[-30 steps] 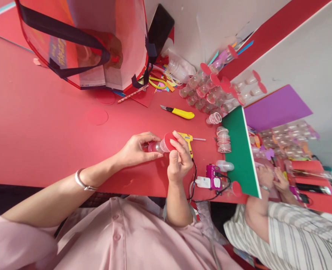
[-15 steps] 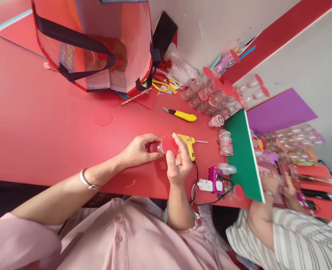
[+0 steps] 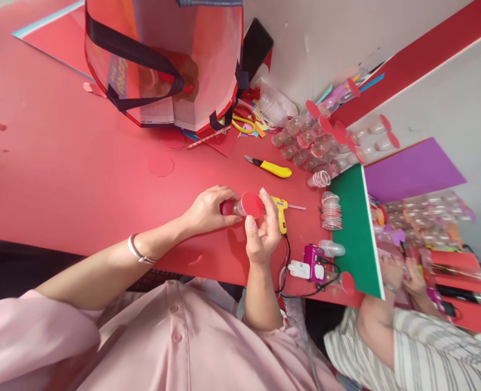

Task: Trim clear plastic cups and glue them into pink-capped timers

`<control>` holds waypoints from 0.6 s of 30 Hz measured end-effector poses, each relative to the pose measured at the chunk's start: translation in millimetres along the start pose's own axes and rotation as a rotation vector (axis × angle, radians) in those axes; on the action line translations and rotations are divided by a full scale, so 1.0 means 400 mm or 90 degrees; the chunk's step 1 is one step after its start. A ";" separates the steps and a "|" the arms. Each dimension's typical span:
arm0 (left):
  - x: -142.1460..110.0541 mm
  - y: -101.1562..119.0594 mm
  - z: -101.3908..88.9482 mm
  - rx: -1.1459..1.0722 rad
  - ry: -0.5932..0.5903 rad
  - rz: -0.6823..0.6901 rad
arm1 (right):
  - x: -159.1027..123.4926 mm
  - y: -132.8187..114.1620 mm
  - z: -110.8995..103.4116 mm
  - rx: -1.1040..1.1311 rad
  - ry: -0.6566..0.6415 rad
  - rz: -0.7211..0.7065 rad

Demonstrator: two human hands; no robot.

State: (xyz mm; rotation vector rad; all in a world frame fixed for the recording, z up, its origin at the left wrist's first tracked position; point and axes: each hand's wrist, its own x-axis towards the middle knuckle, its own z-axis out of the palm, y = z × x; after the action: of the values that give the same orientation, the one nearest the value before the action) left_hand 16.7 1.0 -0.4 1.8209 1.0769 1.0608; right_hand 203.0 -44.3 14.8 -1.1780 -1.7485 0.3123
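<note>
Between my hands a clear plastic cup piece [image 3: 237, 208] lies on its side above the red table. My left hand [image 3: 211, 210] is wrapped round its left end, where red shows between thumb and fingers. A flat red paper disc [image 3: 252, 205] sits at the other end. My right hand [image 3: 263, 233] pinches this disc at its edge, thumb below and fingers at the right. Just beyond the right fingers lies a yellow glue gun [image 3: 281, 213] with a clear stick in its back. A yellow craft knife [image 3: 272, 167] rests farther off.
Many joined cups with red discs [image 3: 322, 136] stand at the back right. Stacked cups [image 3: 331, 210] lie beside a green board [image 3: 352, 217]. A purple box [image 3: 314, 263] with cables is near the front edge. A clear bag [image 3: 211, 70] stands behind. A co-worker's hands [image 3: 393, 271] are at far right.
The camera view has shifted, so most things appear farther right in the picture. Both hands keep nearly the same grip on the cup piece and the disc.
</note>
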 end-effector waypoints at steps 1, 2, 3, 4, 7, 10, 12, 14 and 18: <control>-0.001 0.010 -0.004 -0.022 0.001 -0.017 | 0.000 0.003 0.000 0.000 0.005 -0.002; -0.001 0.019 -0.007 -0.052 -0.006 -0.039 | -0.001 0.006 0.000 -0.001 0.012 -0.005; -0.002 0.027 -0.010 -0.090 -0.021 -0.067 | -0.001 0.009 -0.001 -0.004 0.018 -0.010; -0.002 0.033 -0.012 -0.135 -0.041 -0.101 | -0.001 0.011 -0.001 -0.008 0.021 -0.015; -0.002 0.042 -0.014 -0.285 -0.104 -0.194 | 0.001 0.012 -0.003 -0.035 -0.014 -0.030; -0.002 0.042 -0.017 -0.425 -0.146 -0.252 | 0.005 0.000 -0.002 -0.070 -0.081 -0.055; -0.002 0.042 -0.023 -0.493 -0.167 -0.284 | 0.008 -0.011 -0.001 -0.097 -0.106 -0.066; -0.002 0.045 -0.031 -0.531 -0.191 -0.307 | 0.009 -0.018 0.002 -0.122 -0.104 -0.064; 0.000 0.052 -0.041 -0.550 -0.230 -0.320 | 0.005 -0.011 0.008 -0.113 -0.057 -0.060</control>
State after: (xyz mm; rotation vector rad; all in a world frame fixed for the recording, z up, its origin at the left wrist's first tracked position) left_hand 7.7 -3.3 24.1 0.9228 0.6412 0.6839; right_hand 197.9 -44.1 16.9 -1.2173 -1.9353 0.1578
